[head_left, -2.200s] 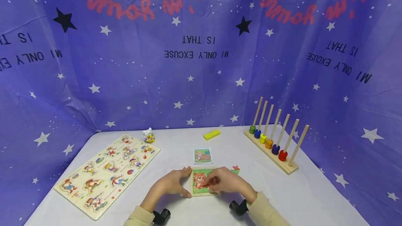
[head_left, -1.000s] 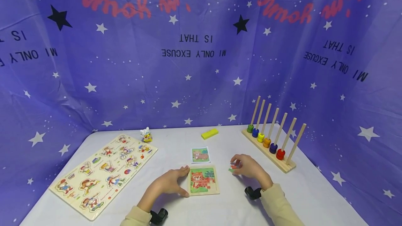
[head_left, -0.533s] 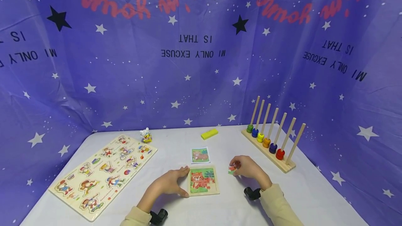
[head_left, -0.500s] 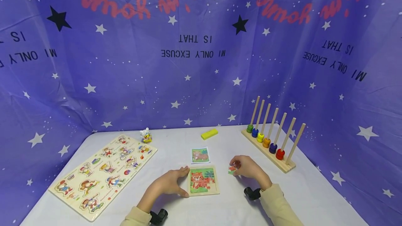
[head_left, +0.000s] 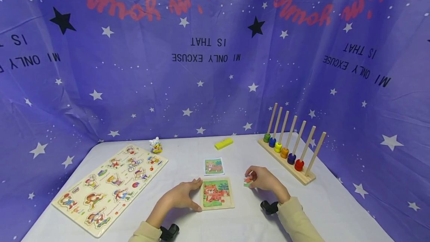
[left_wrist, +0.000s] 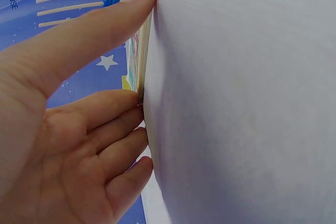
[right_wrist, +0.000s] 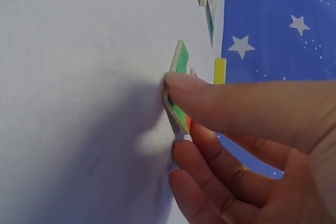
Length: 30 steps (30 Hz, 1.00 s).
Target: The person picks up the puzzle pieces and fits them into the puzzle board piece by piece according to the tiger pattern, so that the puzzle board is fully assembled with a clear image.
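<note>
A square wooden jigsaw board (head_left: 217, 207) with a red tiger picture lies at the front middle of the table; bare wood shows at its lower right. My left hand (head_left: 180, 196) rests along its left edge, thumb at the near corner and index fingertip at the far one, fingers extended. To the right of the board, my right hand (head_left: 265, 179) pinches a small jigsaw piece (head_left: 248, 181), green and red. In the right wrist view that jigsaw piece (right_wrist: 181, 111) stands on edge, tilted, between thumb and fingers, close over the white cloth. The fingers hide part of it.
Behind the board lies a small picture card (head_left: 213, 166), with a yellow block (head_left: 223, 144) farther back. A large wooden peg puzzle (head_left: 111, 186) and a small figurine (head_left: 156, 145) are at left. A rack of upright pegs with coloured beads (head_left: 285, 156) stands at right.
My right hand has moved off the jigsaw board to the right and picked up a piece, now turned more upright. My left hand has kept its place at the board's edge.
</note>
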Available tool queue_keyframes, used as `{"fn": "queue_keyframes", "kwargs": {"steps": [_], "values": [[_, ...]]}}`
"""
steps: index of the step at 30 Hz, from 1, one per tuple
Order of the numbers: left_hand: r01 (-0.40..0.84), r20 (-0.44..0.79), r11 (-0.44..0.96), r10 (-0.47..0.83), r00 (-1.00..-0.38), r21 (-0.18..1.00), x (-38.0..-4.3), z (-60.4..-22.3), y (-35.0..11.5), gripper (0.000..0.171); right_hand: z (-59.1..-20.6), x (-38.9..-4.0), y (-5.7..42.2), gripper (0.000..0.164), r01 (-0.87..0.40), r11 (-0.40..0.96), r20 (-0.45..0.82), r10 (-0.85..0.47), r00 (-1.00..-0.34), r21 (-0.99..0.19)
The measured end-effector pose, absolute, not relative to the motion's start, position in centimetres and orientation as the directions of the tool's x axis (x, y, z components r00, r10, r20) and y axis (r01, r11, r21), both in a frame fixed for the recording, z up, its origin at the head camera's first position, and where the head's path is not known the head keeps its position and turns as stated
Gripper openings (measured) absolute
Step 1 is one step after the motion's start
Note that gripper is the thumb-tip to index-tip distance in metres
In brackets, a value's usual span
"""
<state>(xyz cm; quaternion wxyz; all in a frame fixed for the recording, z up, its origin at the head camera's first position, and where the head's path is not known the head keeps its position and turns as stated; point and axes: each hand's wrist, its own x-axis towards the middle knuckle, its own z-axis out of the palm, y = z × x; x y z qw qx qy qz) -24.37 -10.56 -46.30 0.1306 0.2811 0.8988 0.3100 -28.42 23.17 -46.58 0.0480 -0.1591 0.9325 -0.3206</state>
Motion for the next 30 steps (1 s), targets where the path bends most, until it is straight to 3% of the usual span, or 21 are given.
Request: {"fn": "queue_keyframes", "kwargs": {"steps": [7,17,30], "values": [[0.427,-0.062,0.650,0.589,-0.806,0.628,-24.4,-46.2,-10.6,0.091,-46.4,-28.4,23.2,0.031,-0.267,0.755,0.017,-0.321,-0.947,-0.599],[0.421,-0.063,0.652,0.584,-0.809,0.631,-24.4,-46.3,-10.6,0.091,-46.2,-28.5,23.6,0.017,-0.378,0.705,0.093,-0.407,-0.908,-0.600],[0.424,-0.063,0.648,0.589,-0.806,0.633,-24.5,-46.4,-10.6,0.090,-44.9,-27.9,22.3,0.018,-0.495,0.640,0.182,-0.492,-0.852,-0.587]]}}
